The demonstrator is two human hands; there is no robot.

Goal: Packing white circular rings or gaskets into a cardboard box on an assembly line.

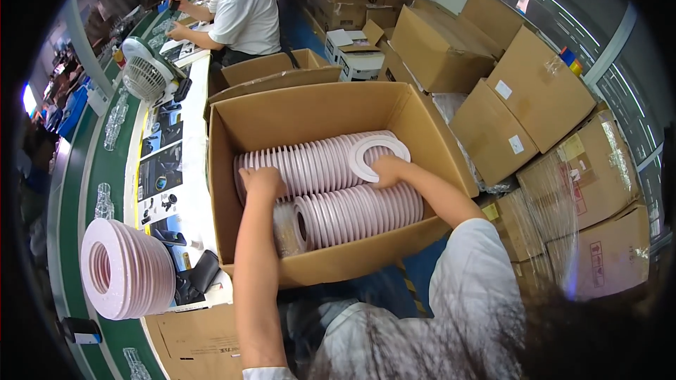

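Observation:
An open cardboard box (331, 257) in front of me holds two rows of pale pink flat rings standing on edge. My left hand (260, 181) presses on the left end of the upper row (313, 165). My right hand (389, 169) grips that row's right end, by a white ring (377, 148) facing up. The lower row (359, 212) lies nearer me, with a clear plastic bag at its left end.
A stack of the same pink rings (127, 269) lies on the green bench at left. A small white fan (144, 74) and printed sheets sit further along. Another person (243, 10) works at the far end. Cardboard boxes (535, 91) pile up on the right.

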